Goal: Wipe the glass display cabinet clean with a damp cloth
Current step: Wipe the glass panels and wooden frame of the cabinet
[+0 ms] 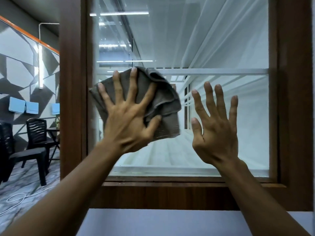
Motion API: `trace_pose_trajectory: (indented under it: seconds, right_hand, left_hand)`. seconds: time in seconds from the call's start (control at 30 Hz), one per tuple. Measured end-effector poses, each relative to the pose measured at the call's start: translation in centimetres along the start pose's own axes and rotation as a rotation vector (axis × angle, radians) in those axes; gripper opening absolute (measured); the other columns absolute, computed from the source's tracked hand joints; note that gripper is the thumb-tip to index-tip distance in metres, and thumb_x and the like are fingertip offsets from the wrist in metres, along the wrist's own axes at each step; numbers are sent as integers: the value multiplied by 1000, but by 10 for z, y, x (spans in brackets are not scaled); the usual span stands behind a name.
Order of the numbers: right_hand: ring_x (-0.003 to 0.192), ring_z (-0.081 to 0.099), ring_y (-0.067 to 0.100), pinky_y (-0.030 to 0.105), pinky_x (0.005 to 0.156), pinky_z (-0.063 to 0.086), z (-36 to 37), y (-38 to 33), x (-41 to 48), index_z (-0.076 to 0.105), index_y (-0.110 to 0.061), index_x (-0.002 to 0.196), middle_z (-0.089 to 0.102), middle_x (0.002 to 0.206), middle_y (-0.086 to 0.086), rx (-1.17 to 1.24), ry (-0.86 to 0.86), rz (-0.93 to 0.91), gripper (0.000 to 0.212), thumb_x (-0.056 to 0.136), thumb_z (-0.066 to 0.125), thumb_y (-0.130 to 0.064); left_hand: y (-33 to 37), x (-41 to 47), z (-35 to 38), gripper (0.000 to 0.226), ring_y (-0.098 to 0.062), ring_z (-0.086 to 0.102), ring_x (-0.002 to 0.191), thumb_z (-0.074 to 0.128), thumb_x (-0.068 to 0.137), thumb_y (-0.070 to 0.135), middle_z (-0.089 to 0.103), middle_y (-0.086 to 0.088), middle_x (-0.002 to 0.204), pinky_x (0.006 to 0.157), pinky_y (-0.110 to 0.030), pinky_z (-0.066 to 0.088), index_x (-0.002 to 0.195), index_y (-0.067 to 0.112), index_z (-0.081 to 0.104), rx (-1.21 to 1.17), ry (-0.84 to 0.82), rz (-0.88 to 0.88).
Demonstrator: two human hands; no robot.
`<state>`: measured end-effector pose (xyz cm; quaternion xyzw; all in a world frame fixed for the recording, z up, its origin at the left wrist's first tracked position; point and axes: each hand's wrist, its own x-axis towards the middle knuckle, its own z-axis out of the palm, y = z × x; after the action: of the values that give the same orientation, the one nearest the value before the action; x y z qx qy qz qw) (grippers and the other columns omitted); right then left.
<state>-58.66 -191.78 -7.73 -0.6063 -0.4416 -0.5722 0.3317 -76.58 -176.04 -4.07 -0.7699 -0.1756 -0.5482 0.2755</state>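
The glass display cabinet fills the view, a large pane in a dark wooden frame, white inside with a glass shelf across the middle. My left hand spreads flat over a crumpled grey-brown cloth and presses it against the left part of the pane, close to the frame. My right hand is raised beside it at the pane's middle right, fingers apart and holding nothing; I cannot tell if it touches the glass.
To the left of the cabinet stand black plastic chairs and a small table on a patterned floor, with a white cable lying loose. A grey and white patterned wall rises behind them. A pale surface runs below the cabinet frame.
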Motion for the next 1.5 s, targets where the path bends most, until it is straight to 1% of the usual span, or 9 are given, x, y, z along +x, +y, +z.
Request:
trace_pose_trajectory:
  seconds: [0.17, 0.3, 0.47, 0.67, 0.87, 1.07, 1.23, 1.4, 1.5]
  right_hand:
    - [163, -2, 27, 61, 127, -12, 5, -25, 17, 26, -27, 166, 10, 176, 6, 129, 36, 41, 65, 102, 36, -34]
    - [163, -3, 28, 65, 127, -8, 12, -37, 32, 21, -31, 166, 6, 176, 5, 18, -2, -14, 60, 107, 30, -39]
    - [163, -3, 27, 67, 127, -3, 16, -36, 26, 22, -30, 166, 4, 176, 7, -34, 20, -24, 59, 109, 27, -40]
    - [163, -1, 28, 67, 127, -2, 17, -37, 27, 24, -28, 166, 4, 176, 6, -15, 32, -23, 60, 107, 26, -40]
    - [163, 0, 26, 66, 128, -2, 16, -37, 28, 25, -29, 165, 8, 176, 6, -2, 33, -11, 60, 107, 28, -41]
    - [162, 12, 25, 56, 129, 10, 5, -26, 38, 37, -24, 162, 23, 173, 7, 67, 127, 16, 63, 101, 38, -39]
    - [163, -3, 25, 56, 130, -8, 11, -21, 73, 32, -23, 163, 14, 175, 9, 59, 96, 1, 63, 103, 32, -39]
    - [163, -3, 25, 60, 129, -7, 16, -21, 86, 24, -28, 166, 7, 176, 5, -21, 85, -2, 63, 105, 27, -40]
    - [163, -3, 24, 61, 129, -5, 17, -22, 82, 21, -28, 167, 5, 177, 4, -34, 85, -3, 63, 105, 26, -41]
  left_hand:
    - [11, -12, 5, 85, -50, -10, 158, 30, 95, 81, -3, -16, 175, 117, -81, -3, 166, 37, 17, 48, 6, 47]
    - [-17, -48, 5, 87, -44, -4, 160, 34, 95, 80, 5, -12, 176, 119, -78, 2, 166, 32, 20, 69, 0, 123]
    - [-19, 2, -1, 86, -41, -11, 160, 26, 94, 81, -2, -10, 176, 122, -72, -10, 167, 36, 14, 9, 31, -96]
    - [-29, -35, 2, 86, -41, -4, 161, 33, 95, 79, 5, -9, 176, 121, -76, 2, 167, 33, 18, 62, 4, 150]
    - [-31, 51, -9, 87, -38, -13, 161, 22, 93, 82, -4, -7, 176, 123, -71, -9, 167, 39, 9, 32, 27, -87]
    - [-50, 11, -5, 87, -34, -7, 162, 27, 95, 81, 0, -6, 176, 124, -71, 0, 167, 35, 11, 72, 14, 116]
    - [-36, 81, -13, 88, -33, -14, 161, 20, 91, 84, -8, -5, 176, 124, -68, -12, 166, 41, 5, 16, 40, -137]
    - [-39, 44, -6, 88, -31, -17, 161, 22, 94, 82, -9, -5, 176, 125, -67, -7, 167, 37, 2, 38, 23, 30]
    - [-54, 61, -11, 91, -27, -17, 161, 20, 91, 85, -11, -3, 175, 126, -63, -10, 167, 38, 0, 16, 12, -2]
